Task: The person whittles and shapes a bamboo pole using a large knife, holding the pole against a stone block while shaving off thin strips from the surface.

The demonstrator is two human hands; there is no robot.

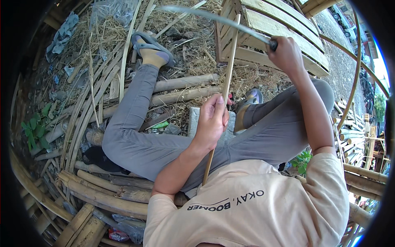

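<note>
My left hand (212, 121) is closed around a long, narrow bamboo strip (231, 61). The strip stands slanted, its lower end near my lap and its upper end leaning away from me. Up at the right, my right hand (287, 55) grips the dark handle of a long-bladed knife (201, 14). Its blade points to the left and crosses the strip close to the upper tip; whether the two touch I cannot tell. Between my legs, just beyond my left hand, sits a grey concrete block (193, 119).
A slatted wooden crate (284, 26) stands at the far right. Bamboo poles (185, 83) lie across the ground ahead, and long split strips (88, 113) are piled at the left. Straw and plastic scraps cover the ground. Cut bamboo (352, 136) is stacked at the right.
</note>
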